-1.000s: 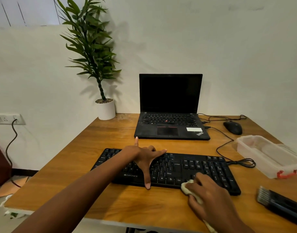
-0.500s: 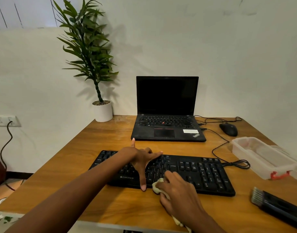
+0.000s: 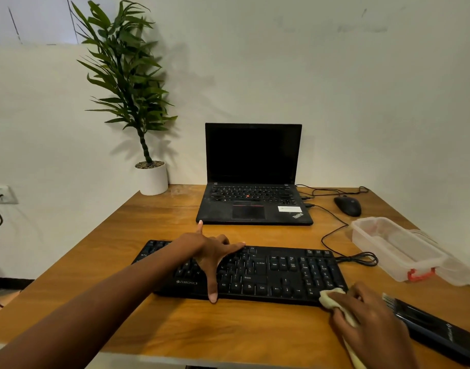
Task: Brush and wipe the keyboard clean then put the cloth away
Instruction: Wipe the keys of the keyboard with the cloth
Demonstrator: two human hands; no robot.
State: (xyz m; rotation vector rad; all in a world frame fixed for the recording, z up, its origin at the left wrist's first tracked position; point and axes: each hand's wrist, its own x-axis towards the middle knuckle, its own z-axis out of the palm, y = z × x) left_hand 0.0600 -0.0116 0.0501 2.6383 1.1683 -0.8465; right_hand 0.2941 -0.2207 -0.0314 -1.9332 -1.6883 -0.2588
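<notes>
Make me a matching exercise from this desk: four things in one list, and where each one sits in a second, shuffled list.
Things:
1 cloth
2 brush
3 clear plastic box
4 potted plant

Places:
A far left corner of the desk
B in the right hand, at the keyboard's near right corner
C lying at the desk's near right edge
D right of the keyboard, beyond the brush

Pairs: 1-B; 2-C; 3-D; 4-A

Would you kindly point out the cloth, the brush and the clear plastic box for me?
cloth (image 3: 331, 298): head view, on its bunched pale end.
brush (image 3: 436, 328): head view, on its black handle.
clear plastic box (image 3: 374, 250): head view, on its near side wall.
</notes>
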